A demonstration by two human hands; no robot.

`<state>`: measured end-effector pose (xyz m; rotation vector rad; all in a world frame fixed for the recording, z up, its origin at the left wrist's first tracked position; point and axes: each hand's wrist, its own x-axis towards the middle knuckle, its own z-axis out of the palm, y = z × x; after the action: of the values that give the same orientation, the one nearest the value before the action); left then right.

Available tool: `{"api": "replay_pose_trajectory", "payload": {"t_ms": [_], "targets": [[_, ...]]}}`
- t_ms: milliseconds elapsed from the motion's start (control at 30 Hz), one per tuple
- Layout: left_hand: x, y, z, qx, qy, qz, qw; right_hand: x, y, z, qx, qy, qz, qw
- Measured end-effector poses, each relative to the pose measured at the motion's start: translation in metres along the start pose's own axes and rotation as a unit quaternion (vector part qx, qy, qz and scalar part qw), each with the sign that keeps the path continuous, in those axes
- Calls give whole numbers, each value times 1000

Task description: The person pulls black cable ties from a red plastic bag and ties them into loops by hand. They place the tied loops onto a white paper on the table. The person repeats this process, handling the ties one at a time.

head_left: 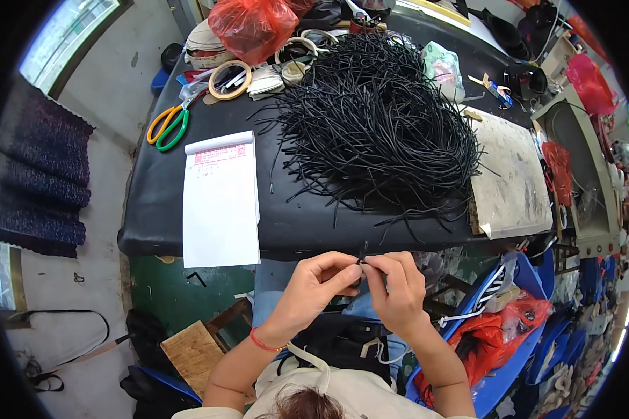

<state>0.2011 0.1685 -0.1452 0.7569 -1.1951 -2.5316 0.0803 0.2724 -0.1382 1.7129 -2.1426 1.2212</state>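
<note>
Scissors (169, 127) lie near the left edge of the tabletop (150, 199); a notepad (221, 209) overhangs its front edge. Just off that edge, left hand (320, 285) and right hand (398, 288) together pinch a black cord (365, 248), before a cord heap (384, 126).

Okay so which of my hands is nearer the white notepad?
Left. Your left hand is to the right of the notepad's lower end, apart from it; your right hand is farther right, beyond the left one.
</note>
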Motion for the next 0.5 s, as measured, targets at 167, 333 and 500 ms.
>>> {"api": "replay_pose_trajectory", "payload": {"t_ms": [167,333,500], "targets": [[0,5,-5,114,85,24,990,14,-2,-34,-71,-97,-46,992],[-6,5,3,430,38,230,872,55,11,-35,2,-174,-104,979],[-5,8,-4,54,-24,48,997,17,17,-20,215,-183,145,948]]}}
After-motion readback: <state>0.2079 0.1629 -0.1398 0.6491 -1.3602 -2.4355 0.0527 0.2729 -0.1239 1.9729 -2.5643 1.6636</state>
